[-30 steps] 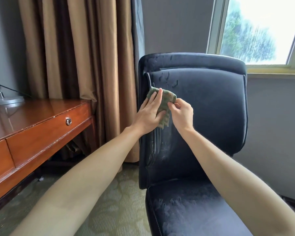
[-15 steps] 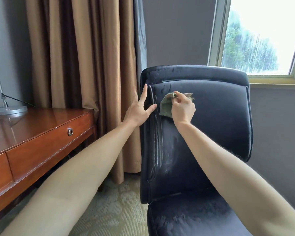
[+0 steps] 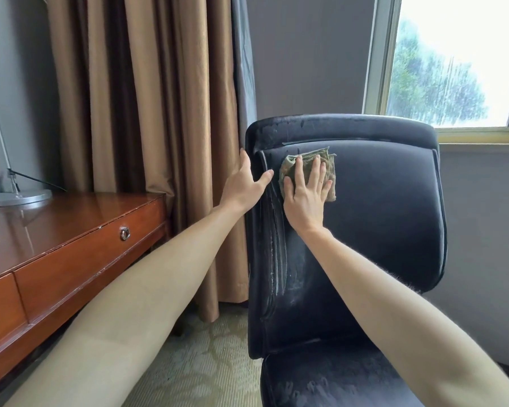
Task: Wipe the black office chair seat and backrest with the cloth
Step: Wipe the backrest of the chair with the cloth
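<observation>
Wiping is at the top left of the backrest (image 3: pixel 379 215); the dusty streaks (image 3: pixel 276 259) below and the seat (image 3: pixel 335 383) are left to do. The right hand (image 3: pixel 304 198) presses the green cloth (image 3: pixel 307 156) with flat fingers. The left hand (image 3: pixel 243 186) rests, fingers straight, on the left edge.

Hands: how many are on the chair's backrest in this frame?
2. The left hand braces the left edge of the backrest, thumb on its front; the right hand presses the cloth flat against the upper left of the backrest. Neither is hidden.
</observation>
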`<state>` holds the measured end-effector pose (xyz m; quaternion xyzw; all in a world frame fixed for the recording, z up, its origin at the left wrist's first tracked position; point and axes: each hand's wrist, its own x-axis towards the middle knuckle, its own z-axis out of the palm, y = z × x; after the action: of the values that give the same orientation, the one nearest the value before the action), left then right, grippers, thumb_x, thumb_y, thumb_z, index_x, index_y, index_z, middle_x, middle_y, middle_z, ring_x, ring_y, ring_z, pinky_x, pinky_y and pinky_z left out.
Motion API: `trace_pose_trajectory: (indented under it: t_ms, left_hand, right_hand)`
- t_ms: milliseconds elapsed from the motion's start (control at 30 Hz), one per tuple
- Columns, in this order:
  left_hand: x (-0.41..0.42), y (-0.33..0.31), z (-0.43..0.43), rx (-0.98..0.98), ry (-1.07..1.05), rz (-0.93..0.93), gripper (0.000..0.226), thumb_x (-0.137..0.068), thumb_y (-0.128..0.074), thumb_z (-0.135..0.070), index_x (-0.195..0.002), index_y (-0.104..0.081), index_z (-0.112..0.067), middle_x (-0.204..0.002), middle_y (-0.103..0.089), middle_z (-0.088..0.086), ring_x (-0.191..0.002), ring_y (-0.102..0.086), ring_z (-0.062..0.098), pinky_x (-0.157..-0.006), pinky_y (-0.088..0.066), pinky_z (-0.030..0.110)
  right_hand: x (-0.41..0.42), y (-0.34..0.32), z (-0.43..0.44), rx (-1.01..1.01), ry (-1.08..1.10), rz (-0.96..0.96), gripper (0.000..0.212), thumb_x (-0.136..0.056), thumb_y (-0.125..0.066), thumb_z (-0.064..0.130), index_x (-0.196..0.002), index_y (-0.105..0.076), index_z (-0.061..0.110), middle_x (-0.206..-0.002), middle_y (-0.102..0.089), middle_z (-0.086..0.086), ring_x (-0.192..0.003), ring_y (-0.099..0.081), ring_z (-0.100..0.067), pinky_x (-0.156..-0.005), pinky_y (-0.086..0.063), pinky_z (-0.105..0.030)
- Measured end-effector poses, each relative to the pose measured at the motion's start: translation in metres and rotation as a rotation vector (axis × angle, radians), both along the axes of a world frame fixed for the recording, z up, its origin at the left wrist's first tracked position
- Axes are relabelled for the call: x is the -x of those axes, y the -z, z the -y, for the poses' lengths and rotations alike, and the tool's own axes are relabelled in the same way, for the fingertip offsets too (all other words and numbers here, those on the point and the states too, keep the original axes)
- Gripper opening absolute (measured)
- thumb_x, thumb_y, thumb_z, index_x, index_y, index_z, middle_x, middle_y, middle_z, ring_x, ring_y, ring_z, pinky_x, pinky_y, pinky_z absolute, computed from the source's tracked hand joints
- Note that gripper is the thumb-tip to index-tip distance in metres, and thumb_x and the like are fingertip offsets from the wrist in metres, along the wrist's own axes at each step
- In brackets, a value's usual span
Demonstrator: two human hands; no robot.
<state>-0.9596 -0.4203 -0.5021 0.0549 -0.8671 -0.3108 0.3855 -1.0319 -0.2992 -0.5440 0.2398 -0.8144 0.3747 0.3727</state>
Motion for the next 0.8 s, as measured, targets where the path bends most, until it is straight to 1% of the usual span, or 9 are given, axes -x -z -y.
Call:
trace_pose_trajectory:
  t_ms: [67,133,200,300,400,533,667,733,800]
  left_hand:
    - [-0.002,-0.009,0.002,0.152,-0.045,-0.049,0.080,-0.098,-0.050,-0.045,-0.157,0.000,-0.023,-0.165,0.001,0.000,-0.146,-0.024,0.022,-0.111,-0.031,0.038]
    - [0.003,-0.026,0.006,0.337,-0.071,-0.096,0.075,-0.099,-0.048,-0.043,-0.157,-0.003,-0.025,-0.164,0.008,-0.001,-0.149,-0.013,0.019,-0.110,-0.032,0.038]
    - [0.013,-0.048,0.010,0.540,-0.089,-0.091,0.071,-0.100,-0.046,-0.043,-0.157,-0.008,-0.024,-0.164,0.010,0.001,-0.151,0.002,0.018,-0.116,-0.023,0.041]
    - [0.028,-0.074,0.009,0.729,-0.129,0.013,0.069,-0.101,-0.039,-0.047,-0.157,-0.006,-0.024,-0.164,0.012,0.007,-0.151,0.007,0.021,-0.122,-0.008,0.044]
    - [0.038,-0.087,0.008,0.737,-0.136,0.098,0.067,-0.102,-0.036,-0.048,-0.157,-0.006,-0.024,-0.164,0.005,0.008,-0.151,-0.001,0.022,-0.120,-0.008,0.039]
    - [0.044,-0.087,0.005,0.777,-0.193,0.135,0.064,-0.102,-0.035,-0.046,-0.157,-0.013,-0.020,-0.162,-0.013,0.013,-0.147,-0.014,0.028,-0.118,-0.012,0.040]
    - [0.044,-0.088,0.001,0.726,-0.174,0.123,0.062,-0.102,-0.037,-0.043,-0.156,-0.017,-0.019,-0.160,-0.017,0.015,-0.147,-0.014,0.029,-0.118,-0.011,0.039]
    - [0.042,-0.090,0.005,0.728,-0.143,0.137,0.062,-0.102,-0.039,-0.043,-0.156,-0.018,-0.020,-0.161,-0.016,0.014,-0.147,-0.013,0.028,-0.118,-0.010,0.039]
    - [0.040,-0.090,0.010,0.750,-0.133,0.154,0.065,-0.101,-0.040,-0.046,-0.156,-0.017,-0.021,-0.161,-0.015,0.013,-0.148,-0.011,0.028,-0.119,-0.010,0.039]
  right_hand:
    - [0.002,-0.003,-0.005,-0.079,0.012,-0.008,0.058,-0.103,-0.027,0.038,-0.154,-0.004,0.024,-0.161,0.009,-0.012,-0.147,0.016,-0.027,-0.117,0.016,-0.045]
    - [0.004,-0.005,-0.010,-0.142,0.021,-0.056,0.060,-0.102,-0.029,0.038,-0.154,-0.005,0.022,-0.161,0.008,-0.014,-0.147,0.015,-0.029,-0.117,0.015,-0.045]
    - [0.004,-0.004,-0.013,-0.189,0.008,-0.124,0.062,-0.099,-0.031,0.038,-0.154,-0.010,0.018,-0.160,0.002,-0.017,-0.148,0.010,-0.032,-0.118,0.011,-0.047]
    - [0.003,-0.003,-0.016,-0.254,-0.053,-0.226,0.067,-0.092,-0.038,0.036,-0.153,-0.019,0.015,-0.160,-0.006,-0.018,-0.148,0.004,-0.035,-0.120,0.001,-0.050]
    - [0.003,-0.002,-0.023,-0.306,-0.132,-0.319,0.065,-0.088,-0.043,0.029,-0.151,-0.029,0.018,-0.159,-0.013,-0.017,-0.148,-0.001,-0.036,-0.119,-0.005,-0.054]
    - [0.006,0.003,-0.026,-0.356,-0.204,-0.403,0.061,-0.085,-0.040,0.027,-0.146,-0.039,0.025,-0.159,-0.018,-0.015,-0.148,-0.004,-0.035,-0.118,-0.005,-0.055]
    - [0.005,-0.002,-0.018,-0.285,-0.263,-0.307,0.048,-0.098,-0.028,0.043,-0.144,-0.041,0.036,-0.161,-0.011,-0.006,-0.149,0.002,-0.026,-0.118,0.005,-0.048]
    - [0.003,-0.007,-0.009,-0.251,-0.240,-0.279,0.049,-0.099,-0.023,0.044,-0.144,-0.041,0.035,-0.161,-0.012,-0.005,-0.149,0.001,-0.025,-0.119,0.003,-0.047]
    - [0.003,-0.004,-0.002,-0.248,-0.187,-0.311,0.048,-0.099,-0.027,0.041,-0.144,-0.042,0.032,-0.160,-0.018,-0.008,-0.149,-0.005,-0.030,-0.119,-0.004,-0.052]
